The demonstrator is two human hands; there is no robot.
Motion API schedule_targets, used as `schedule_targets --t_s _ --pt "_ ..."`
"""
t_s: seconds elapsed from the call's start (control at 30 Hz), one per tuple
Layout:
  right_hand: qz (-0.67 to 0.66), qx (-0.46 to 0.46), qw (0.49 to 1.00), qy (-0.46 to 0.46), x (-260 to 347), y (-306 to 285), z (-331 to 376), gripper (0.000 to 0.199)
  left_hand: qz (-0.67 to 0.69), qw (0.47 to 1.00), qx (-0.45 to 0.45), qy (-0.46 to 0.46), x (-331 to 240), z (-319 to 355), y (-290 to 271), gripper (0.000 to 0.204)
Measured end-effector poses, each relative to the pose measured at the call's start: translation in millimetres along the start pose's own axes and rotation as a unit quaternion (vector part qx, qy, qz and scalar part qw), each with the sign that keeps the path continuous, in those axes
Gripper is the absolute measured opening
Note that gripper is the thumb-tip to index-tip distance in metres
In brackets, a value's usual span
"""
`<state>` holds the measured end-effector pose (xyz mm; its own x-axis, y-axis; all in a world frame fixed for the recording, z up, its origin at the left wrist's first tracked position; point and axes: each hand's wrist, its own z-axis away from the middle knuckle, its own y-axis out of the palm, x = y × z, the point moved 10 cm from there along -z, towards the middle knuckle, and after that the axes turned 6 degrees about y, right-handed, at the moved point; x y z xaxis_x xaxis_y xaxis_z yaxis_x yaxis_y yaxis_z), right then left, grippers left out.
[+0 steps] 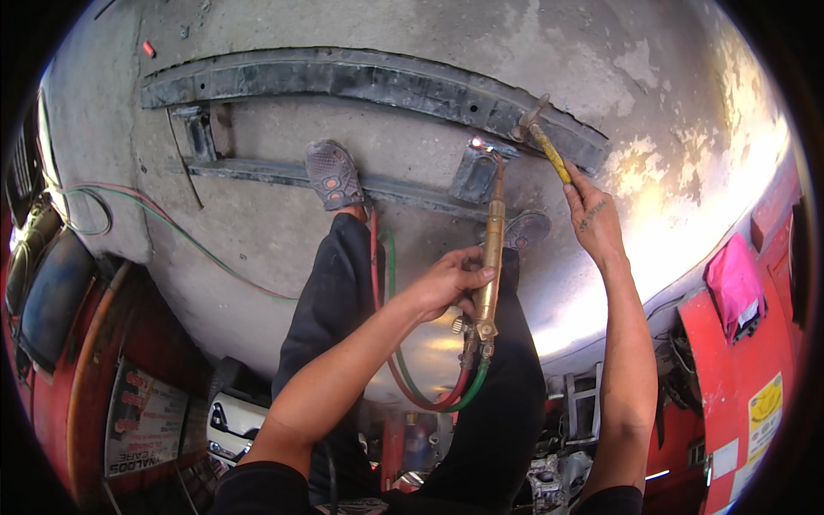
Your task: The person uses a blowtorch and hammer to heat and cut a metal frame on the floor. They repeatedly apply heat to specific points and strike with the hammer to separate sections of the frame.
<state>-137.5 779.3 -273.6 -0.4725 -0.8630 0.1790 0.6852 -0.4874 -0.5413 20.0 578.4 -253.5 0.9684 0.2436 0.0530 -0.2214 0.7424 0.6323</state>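
My left hand [448, 281] is wrapped around a brass gas torch [492, 249], whose thin tip points away from me. Just beyond that tip, a bright orange-white glow shows on the upper edge of a dark metal bracket [477, 176]. In my right hand [594, 216] is the yellow handle of a hammer [551, 154]. The hammer's rusty head rests on or just over the right part of a long, curved dark metal beam [343, 77]; I cannot tell whether they touch. A thinner metal bar [412, 193] lies nearer, behind the bracket and my feet.
Red and green hoses [429, 402] loop from the torch's rear, and more hose [163, 210] crosses the concrete floor at left. My shoes [333, 176] stand at the thinner bar. A red cabinet [738, 369] with a pink cloth [735, 279] stands at right. A small red object [149, 50] lies far left.
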Motion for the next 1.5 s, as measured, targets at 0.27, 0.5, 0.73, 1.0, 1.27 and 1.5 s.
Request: schedule_targets --t_s 0.27,0.5,0.73,1.0,1.27,1.5 --pt "0.055 0.022 0.998 -0.030 11 13 -3 0.042 0.002 1.000 0.001 0.003 -3 2 -2 0.051" --pt "0.063 0.027 0.996 -0.055 18 15 -8 0.042 0.002 1.000 0.003 0.003 -2 2 -5 0.052" --pt "0.073 -0.002 0.989 -0.131 16 17 -16 0.040 0.003 1.000 0.001 0.001 -3 3 -3 0.051" --pt "0.069 0.015 0.987 -0.147 25 14 -14 0.036 -0.005 1.000 0.001 0.004 -2 2 -5 0.050" --pt "0.077 0.021 0.989 -0.124 26 12 -18 0.036 -0.003 1.000 0.016 0.004 -5 0 1 0.050" --pt "0.102 0.054 0.990 -0.077 32 10 -16 0.040 -0.002 1.000 0.011 0.007 -2 -5 2 0.049"
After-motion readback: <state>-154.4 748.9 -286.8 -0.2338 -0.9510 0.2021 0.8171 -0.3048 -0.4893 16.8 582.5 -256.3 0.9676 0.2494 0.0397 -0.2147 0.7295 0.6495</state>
